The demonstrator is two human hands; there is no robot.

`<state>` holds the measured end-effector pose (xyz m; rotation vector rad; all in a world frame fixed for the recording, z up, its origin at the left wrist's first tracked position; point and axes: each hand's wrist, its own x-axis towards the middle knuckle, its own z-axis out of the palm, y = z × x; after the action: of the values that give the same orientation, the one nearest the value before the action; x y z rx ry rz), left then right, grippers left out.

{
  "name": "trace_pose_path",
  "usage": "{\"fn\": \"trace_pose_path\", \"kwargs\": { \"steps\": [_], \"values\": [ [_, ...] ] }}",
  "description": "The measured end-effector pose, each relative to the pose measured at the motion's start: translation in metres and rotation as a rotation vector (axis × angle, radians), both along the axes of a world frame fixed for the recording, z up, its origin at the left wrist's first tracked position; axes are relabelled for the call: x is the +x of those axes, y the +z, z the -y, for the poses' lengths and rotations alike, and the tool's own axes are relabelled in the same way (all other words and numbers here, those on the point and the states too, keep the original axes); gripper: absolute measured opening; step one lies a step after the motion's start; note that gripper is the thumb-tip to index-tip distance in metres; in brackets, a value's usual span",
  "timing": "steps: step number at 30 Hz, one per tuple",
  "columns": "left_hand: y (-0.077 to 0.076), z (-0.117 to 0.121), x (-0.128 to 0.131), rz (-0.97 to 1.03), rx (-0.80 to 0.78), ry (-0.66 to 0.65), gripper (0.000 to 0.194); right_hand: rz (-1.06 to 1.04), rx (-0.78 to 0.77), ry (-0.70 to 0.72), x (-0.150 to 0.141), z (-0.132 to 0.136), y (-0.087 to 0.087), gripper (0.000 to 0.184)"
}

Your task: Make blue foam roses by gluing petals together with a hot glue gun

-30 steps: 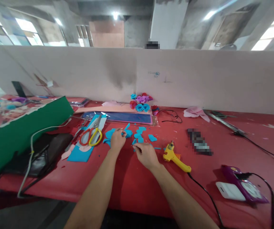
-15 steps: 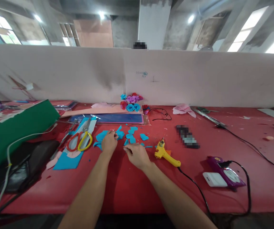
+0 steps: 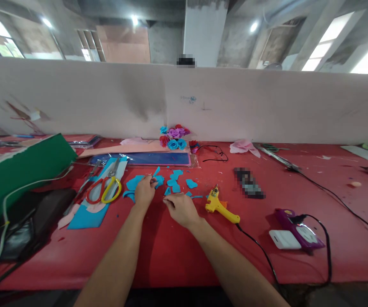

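Observation:
My left hand [image 3: 144, 189] is closed in a pinch over the left part of a spread of blue crepe-paper pieces [image 3: 134, 182]. A blue piece [image 3: 160, 181] shows right at its fingertips; what is between them is too small to make out. To its right, my right hand [image 3: 182, 208] is also pinched, thumb against fingers, low over the red tabletop [image 3: 167, 247]. Anything in that pinch is hidden. Loose blue petal-shaped pieces [image 3: 175, 186] lie just beyond it, and a single petal [image 3: 191, 183] rests farther right.
A yellow glue gun [image 3: 220, 206] lies right of my right hand, its cord trailing to the front edge. Scissors [image 3: 112, 189] rest on blue paper [image 3: 86, 217] at left. Paper flowers [image 3: 176, 136] stand at the back. A purple power strip [image 3: 299, 230] is at right.
The whole view has shifted slightly, so things appear a little farther left. Both hands keep nearly the same pinched pose and place over the table.

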<state>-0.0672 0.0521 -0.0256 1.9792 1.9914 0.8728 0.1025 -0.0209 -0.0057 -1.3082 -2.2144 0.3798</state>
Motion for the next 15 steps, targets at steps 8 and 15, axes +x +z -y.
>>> {"fn": "trace_pose_path", "kwargs": {
  "steps": [8,15],
  "values": [
    [0.002,0.001,0.001,-0.050,-0.038,0.088,0.012,0.029,-0.042,0.005,0.000,0.000,0.003,0.021],
    [0.012,0.010,0.008,-0.146,-0.095,0.068,0.015,0.024,-0.061,-0.007,0.000,0.001,0.004,0.022]
  ]
}}
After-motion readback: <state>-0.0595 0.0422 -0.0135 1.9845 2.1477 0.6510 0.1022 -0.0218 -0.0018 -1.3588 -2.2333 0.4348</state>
